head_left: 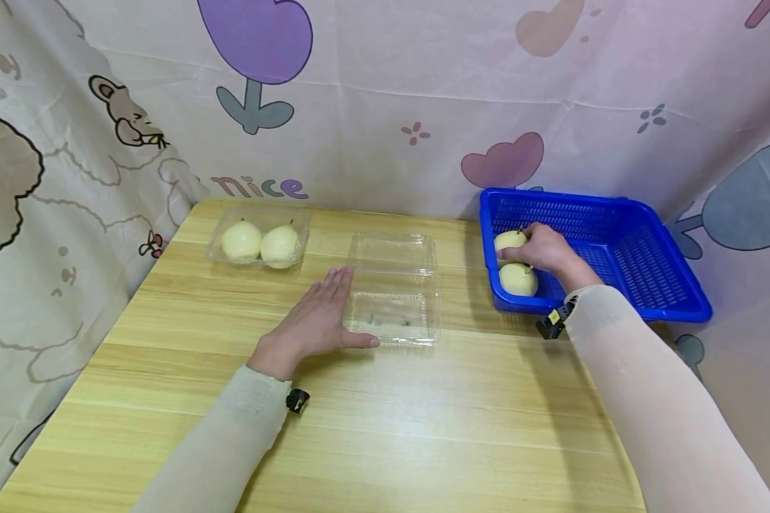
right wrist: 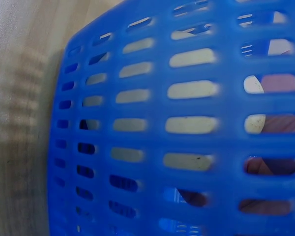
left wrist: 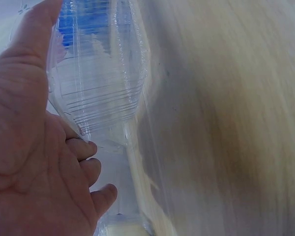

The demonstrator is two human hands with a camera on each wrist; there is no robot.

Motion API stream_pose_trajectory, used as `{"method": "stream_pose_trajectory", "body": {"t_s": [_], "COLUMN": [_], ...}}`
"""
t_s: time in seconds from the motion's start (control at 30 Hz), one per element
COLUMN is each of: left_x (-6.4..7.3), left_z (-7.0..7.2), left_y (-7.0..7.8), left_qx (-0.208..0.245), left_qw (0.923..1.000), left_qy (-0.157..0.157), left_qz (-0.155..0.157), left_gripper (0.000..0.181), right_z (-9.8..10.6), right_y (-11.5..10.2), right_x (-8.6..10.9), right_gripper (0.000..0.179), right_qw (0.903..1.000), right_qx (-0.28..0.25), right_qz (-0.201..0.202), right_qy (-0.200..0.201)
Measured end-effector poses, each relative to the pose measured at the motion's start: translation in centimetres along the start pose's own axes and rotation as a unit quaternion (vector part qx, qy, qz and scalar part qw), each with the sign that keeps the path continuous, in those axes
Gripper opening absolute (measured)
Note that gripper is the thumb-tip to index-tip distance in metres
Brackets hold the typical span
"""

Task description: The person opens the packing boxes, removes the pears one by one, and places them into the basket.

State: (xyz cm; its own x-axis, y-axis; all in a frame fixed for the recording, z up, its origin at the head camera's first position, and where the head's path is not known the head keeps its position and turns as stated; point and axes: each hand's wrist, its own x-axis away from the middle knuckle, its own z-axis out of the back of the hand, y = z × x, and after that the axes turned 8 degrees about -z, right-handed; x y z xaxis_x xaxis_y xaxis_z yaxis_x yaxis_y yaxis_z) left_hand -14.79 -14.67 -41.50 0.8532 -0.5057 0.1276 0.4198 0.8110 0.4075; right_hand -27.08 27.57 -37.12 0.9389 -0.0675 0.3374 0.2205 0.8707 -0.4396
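My left hand [head_left: 311, 320] lies at the left side of an opened clear plastic clamshell box [head_left: 394, 342], its fingers straight and thumb spread along the near edge. In the left wrist view the ribbed wall of the clamshell box [left wrist: 98, 98] stands beside the palm. Inside the blue basket [head_left: 590, 267], my right hand [head_left: 542, 249] grips the farther of two pale yellow pears [head_left: 508, 241]. The nearer pear [head_left: 518, 281] sits just below my thumb. The right wrist view shows mostly the slotted basket wall [right wrist: 157, 140], with pale fruit and parts of fingers through its slots.
A second clear box [head_left: 214, 249] with two pears [head_left: 241, 241] in it stands at the back left of the wooden table [head_left: 423, 427]. Behind the table hangs a patterned cloth [head_left: 372, 107]. The basket stands at the back right.
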Motion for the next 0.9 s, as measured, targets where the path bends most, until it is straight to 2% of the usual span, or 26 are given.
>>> {"method": "stream_pose_trajectory", "body": {"t_s": [0.3, 0.47, 0.67, 0.77, 0.9], "left_x": [0.0, 0.0, 0.1, 0.1, 0.1], "left_z": [0.1, 0.3, 0.5, 0.6, 0.5], "left_y": [0.2, 0.4, 0.4, 0.5, 0.4], "left_qx": [0.0, -0.001, 0.0, 0.002, 0.005], "left_qw": [1.0, 1.0, 1.0, 1.0, 1.0], "left_qy": [0.002, 0.001, -0.001, -0.002, -0.002], "left_qz": [-0.006, -0.007, -0.006, -0.003, -0.002], "left_gripper": [0.141, 0.142, 0.141, 0.141, 0.141], "right_z": [0.3, 0.5, 0.3, 0.3, 0.5], "right_y": [0.2, 0.5, 1.1, 1.1, 1.0], "right_x": [0.2, 0.2, 0.4, 0.7, 1.2], "right_gripper": [0.105, 0.103, 0.08, 0.08, 0.089], "right_qw": [0.9993, 0.9991, 0.9996, 0.9995, 0.9989], "right_qx": [-0.014, -0.02, -0.021, -0.01, -0.007], "right_qz": [-0.024, -0.025, -0.015, -0.005, -0.004], "right_qy": [-0.024, -0.028, 0.007, 0.03, 0.046]}}
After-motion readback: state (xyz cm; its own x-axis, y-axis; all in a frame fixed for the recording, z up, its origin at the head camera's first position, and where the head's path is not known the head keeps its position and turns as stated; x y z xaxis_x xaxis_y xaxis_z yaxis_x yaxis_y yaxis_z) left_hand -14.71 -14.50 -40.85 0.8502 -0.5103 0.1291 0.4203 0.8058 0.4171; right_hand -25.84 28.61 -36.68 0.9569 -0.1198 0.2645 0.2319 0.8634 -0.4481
